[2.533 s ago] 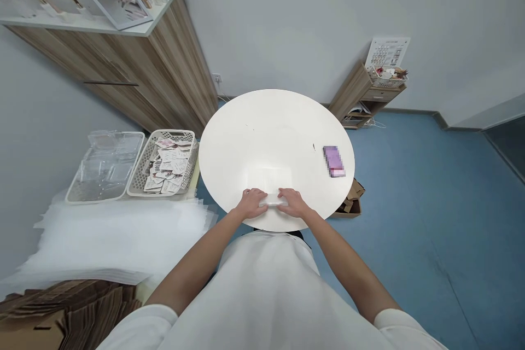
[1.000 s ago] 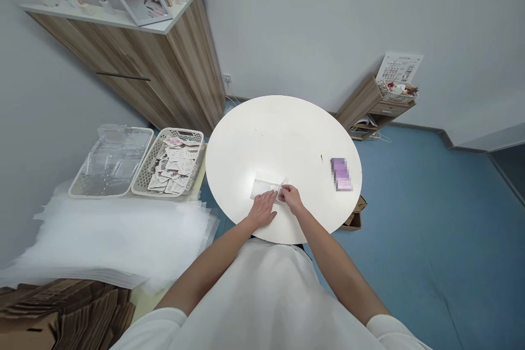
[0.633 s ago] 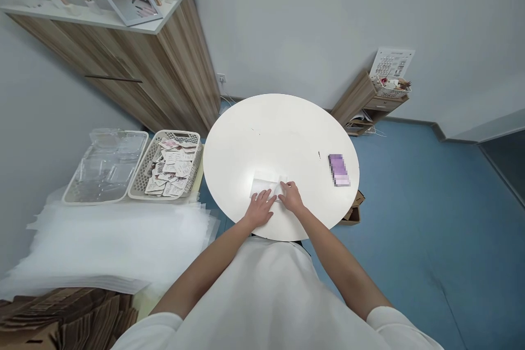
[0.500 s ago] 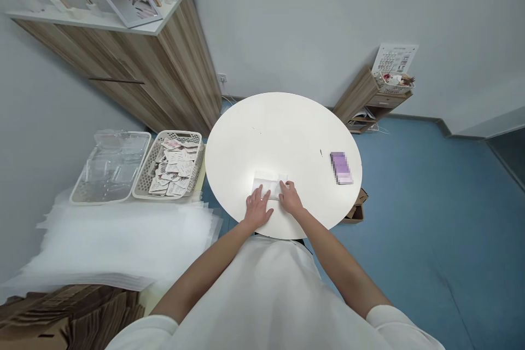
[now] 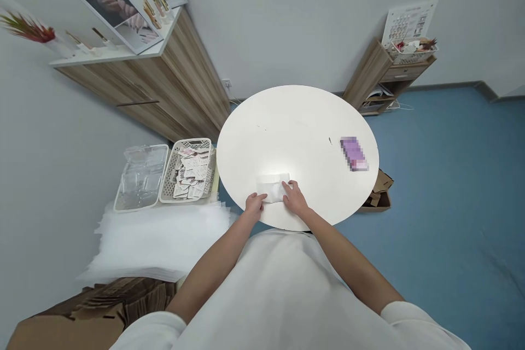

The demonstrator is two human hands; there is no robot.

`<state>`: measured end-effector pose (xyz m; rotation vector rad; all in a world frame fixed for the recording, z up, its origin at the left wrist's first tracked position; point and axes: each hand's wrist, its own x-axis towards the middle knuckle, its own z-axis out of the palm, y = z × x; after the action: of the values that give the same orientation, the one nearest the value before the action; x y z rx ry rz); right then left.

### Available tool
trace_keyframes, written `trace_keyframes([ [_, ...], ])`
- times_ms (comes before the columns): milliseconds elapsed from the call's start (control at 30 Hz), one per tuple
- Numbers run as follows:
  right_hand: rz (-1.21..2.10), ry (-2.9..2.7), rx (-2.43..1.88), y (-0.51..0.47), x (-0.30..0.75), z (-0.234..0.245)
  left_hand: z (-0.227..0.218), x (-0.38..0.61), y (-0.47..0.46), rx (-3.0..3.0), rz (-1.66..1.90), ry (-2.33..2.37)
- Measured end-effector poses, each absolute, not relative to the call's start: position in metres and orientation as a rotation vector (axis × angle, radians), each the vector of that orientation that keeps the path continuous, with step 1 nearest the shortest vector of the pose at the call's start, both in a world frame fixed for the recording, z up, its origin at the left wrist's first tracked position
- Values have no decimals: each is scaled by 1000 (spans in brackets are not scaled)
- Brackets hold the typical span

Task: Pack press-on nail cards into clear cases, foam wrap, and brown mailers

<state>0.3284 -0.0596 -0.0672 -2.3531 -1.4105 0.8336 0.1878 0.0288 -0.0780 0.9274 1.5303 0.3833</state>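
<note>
A small white packet [image 5: 272,190], apparently folded foam sheet, lies near the front edge of the round white table [image 5: 295,120]. At its left end my left hand [image 5: 254,206] has the index finger over the top and the thumb at the near edge, closed on it. My right hand [image 5: 295,198] holds the right end in a similar way, index finger on top and thumb at the near side. What the folded white material contains, if anything, is hidden.
A blurred purple box [image 5: 354,153] lies on the table's right. At left stand a white basket of printed cards [image 5: 164,191], a basket of clear plastic trays [image 5: 118,197], stacked white foam sheets [image 5: 159,240] and flat cardboard [image 5: 69,328]. An open carton [image 5: 379,202] sits right, below the table.
My left hand has gone from lying spread on the packet to gripping its left end. The right fingers have closed at the right end. The camera view has shifted.
</note>
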Motion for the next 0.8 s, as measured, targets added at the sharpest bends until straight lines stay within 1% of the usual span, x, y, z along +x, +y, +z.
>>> trace_keyframes([
  [167, 837, -1321, -2291, -58, 329, -73, -65, 189, 30, 1162, 259, 1359],
  [333, 973, -1256, -2178, -57, 335, -79, -58, 213, 25, 1660, 115, 1180],
  [500, 1054, -1110, -2016, -60, 343, -78, -59, 229, 13, 1929, 5, 1080],
  [600, 1030, -989, -1982, -59, 341, -75, -60, 224, 2, 2088, -11, 992],
  [700, 981, -903, -2079, -55, 334, -74, -61, 212, -7, 2216, -2, 872],
  [800, 923, -913, -2144, -52, 330, -76, -62, 201, -8, 2260, 99, 813],
])
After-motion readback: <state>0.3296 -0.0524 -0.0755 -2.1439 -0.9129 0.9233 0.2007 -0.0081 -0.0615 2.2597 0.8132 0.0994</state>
